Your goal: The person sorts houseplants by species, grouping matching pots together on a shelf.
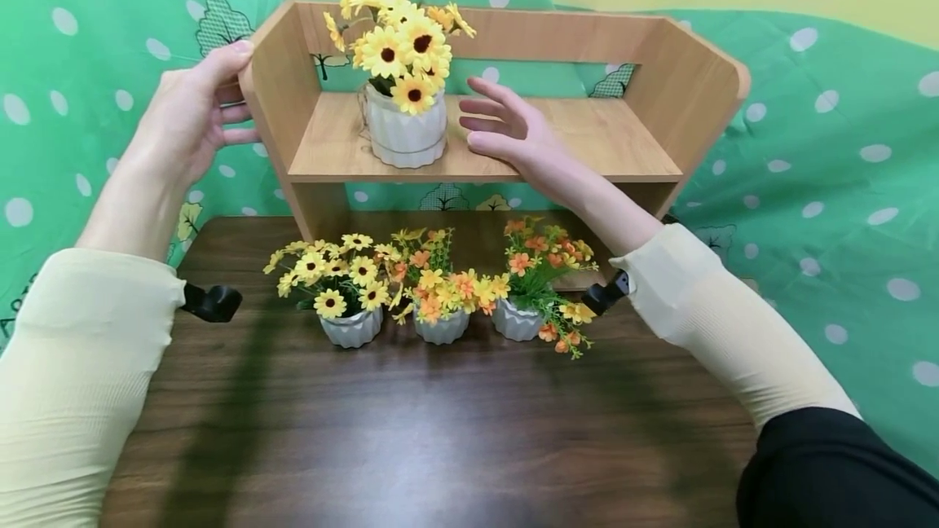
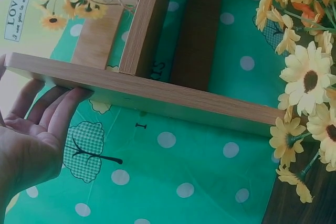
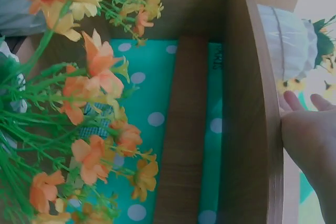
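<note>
A wooden desk shelf [image 1: 484, 161] stands at the back. My left hand [image 1: 194, 100] touches its left side panel [image 2: 173, 90], thumb at the front edge and fingers against the outer face. On the upper board, towards the left, sits a white ribbed flower pot [image 1: 407, 133] with yellow daisy-like flowers [image 1: 403, 43] and a string round it. My right hand [image 1: 513, 129] is just right of this pot, fingers loosely bent and apart from it, with nothing in them. In the right wrist view, the right hand [image 3: 310, 140] is beside the board's front edge.
Three smaller white pots stand in a row below the shelf's front: yellow flowers [image 1: 333, 271] at left, mixed yellow and orange [image 1: 440, 288] in the middle, orange [image 1: 539, 259] at right. The dark wooden table [image 1: 411, 430] stretches forward. A green dotted cloth [image 1: 829, 137] hangs behind.
</note>
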Motion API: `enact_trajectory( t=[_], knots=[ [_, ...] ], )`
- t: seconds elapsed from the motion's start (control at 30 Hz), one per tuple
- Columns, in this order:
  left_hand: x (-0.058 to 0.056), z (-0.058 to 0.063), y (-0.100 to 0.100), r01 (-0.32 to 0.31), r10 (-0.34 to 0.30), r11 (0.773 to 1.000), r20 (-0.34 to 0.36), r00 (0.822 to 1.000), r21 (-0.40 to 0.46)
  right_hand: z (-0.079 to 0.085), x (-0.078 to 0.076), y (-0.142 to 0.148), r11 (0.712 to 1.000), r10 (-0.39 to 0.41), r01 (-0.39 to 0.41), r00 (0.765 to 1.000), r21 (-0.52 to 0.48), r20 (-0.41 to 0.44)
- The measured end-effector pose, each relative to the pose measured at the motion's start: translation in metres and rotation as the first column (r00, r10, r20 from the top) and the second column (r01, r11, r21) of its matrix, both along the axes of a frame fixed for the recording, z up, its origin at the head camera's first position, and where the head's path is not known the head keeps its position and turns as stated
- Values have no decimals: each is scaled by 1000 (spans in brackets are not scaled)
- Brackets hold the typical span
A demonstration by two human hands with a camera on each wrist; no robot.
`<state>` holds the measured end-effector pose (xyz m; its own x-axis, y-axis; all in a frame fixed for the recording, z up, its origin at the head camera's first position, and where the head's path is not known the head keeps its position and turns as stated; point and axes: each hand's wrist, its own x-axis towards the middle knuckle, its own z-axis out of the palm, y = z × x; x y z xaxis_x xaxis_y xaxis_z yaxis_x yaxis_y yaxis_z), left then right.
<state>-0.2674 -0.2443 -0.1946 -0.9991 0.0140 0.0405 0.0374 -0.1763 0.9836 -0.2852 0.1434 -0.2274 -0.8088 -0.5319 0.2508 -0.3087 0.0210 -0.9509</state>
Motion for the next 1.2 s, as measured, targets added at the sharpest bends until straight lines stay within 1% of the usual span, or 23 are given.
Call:
enact_trajectory(
  t=[0.17,0.33,0.57,0.83,1.2],
  knots=[
    [-2,-2,6,5,-5,1000,-3,1000,-3,-3,9,10,999,-32,32,999,-12,-40],
    [-2,-4,6,0,0,1000,-6,1000,-6,-7,18,13,998,-59,58,994,-11,-90],
    [-2,-3,5,-6,6,1000,-3,1000,-11,-10,34,12,994,-102,97,988,-51,-114],
    [-3,-3,4,-5,5,999,2,1000,-31,-19,51,7,992,-107,94,980,-79,-170],
    [-1,0,0,-20,19,999,-6,1000,-33,-25,70,-8,988,-122,103,978,-117,-170]
  ],
)
